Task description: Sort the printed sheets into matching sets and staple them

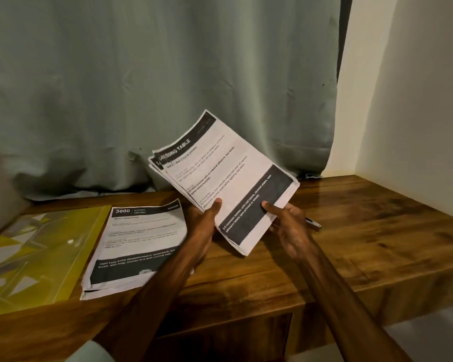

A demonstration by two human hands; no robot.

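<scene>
A stack of printed sheets headed "DRESSING TABLE" is held tilted above the wooden table. My left hand grips its lower left edge, thumb on top. At the bottom right edge my right hand holds the stack, thumb pressed on the dark footer band. A second pile of sheets, headed "3800 KITCHEN", lies flat on the table to the left. A small metallic object, possibly the stapler, shows just behind my right hand, mostly hidden.
A yellow-green plastic folder lies at the table's left end, partly under the kitchen pile. A grey-green curtain hangs right behind the table. A white wall bounds the right side.
</scene>
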